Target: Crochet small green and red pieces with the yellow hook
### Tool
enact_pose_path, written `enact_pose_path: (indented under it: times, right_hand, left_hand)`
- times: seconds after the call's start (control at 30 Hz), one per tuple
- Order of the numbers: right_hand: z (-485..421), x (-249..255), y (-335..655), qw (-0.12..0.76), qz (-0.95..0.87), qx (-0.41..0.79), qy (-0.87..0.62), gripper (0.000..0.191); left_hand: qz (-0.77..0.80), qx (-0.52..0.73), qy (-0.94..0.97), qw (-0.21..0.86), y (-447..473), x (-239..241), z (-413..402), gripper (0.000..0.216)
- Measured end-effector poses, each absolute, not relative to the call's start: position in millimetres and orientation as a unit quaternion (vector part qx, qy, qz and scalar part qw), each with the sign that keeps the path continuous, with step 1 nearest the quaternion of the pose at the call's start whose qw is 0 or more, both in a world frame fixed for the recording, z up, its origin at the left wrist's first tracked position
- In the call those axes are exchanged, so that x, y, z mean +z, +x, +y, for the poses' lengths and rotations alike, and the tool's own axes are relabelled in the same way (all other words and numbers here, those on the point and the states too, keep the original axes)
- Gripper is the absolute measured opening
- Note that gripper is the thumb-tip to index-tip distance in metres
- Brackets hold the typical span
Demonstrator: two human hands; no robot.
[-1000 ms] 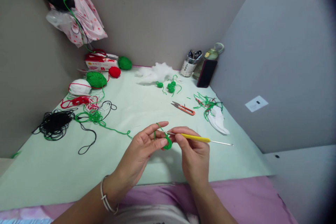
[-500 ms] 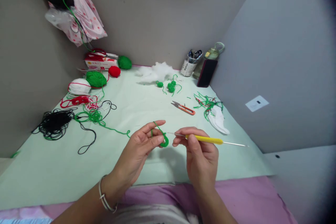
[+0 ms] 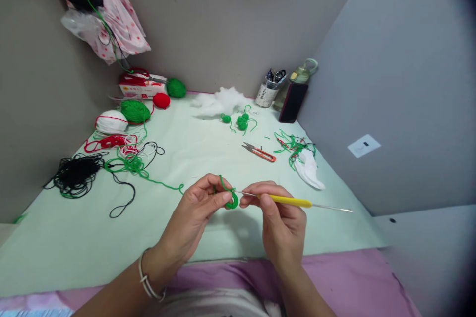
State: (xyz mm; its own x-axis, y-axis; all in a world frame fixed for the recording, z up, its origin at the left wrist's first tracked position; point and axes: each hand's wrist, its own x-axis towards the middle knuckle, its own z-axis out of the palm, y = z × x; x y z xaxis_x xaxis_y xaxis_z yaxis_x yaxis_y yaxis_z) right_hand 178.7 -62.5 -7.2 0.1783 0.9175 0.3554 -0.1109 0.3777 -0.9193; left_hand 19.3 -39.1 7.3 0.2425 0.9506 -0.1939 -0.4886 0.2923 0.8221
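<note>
"Left hand (image 3: 204, 204) pinches the small green ring (image 3: 234, 201) between thumb and fingers, with a strand (image 3: 222, 182) over the forefinger; right hand (image 3: 284, 223) holds the yellow-handled hook (image 3: 290, 201) in a narrow grip."

"Position?"

"From my remote seat, I log both hands on the near side of the orange snips (image 3: 259, 152), the ring slightly left of them."

"Step in hand?"

"Hook work at the ring's upper edge, in my judgement. Its tip meets the yarn there; whether it has passed through a stitch, I cannot tell."

"Next move calls for?"

"Even tension on the strand, I judge, and a steady pinch, lest a loop slip."

"Beyond?"

"Left of the snips, tangled green yarn (image 3: 130, 163); right of them, yarn scraps (image 3: 293, 143); behind them, small green pieces (image 3: 243, 123), then white fluff (image 3: 223, 101)."
</note>
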Motion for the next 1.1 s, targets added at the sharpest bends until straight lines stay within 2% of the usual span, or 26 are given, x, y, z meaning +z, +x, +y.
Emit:
enact_pose_path:
  times: [0.63,0.93,1.1]
  right_hand:
    - [-63.2,-6.5,178.4,0.647,-0.528,0.383,-0.395,0.018]
    - [-67.6,-2.6,182.4,0.614,-0.625,0.284,-0.389,0.026]
    - [-66.4,-3.2,176.6,0.648,-0.573,0.317,-0.389,0.022]
  left_hand:
    - [0.366,0.496,0.339,0.710,17.2,5.9,-40.1,0.012]
    - [0.410,0.507,0.434,0.622,17.1,1.9,-41.1,0.012]
    - [0.388,0.498,0.403,0.662,19.4,0.6,-41.9,0.011]
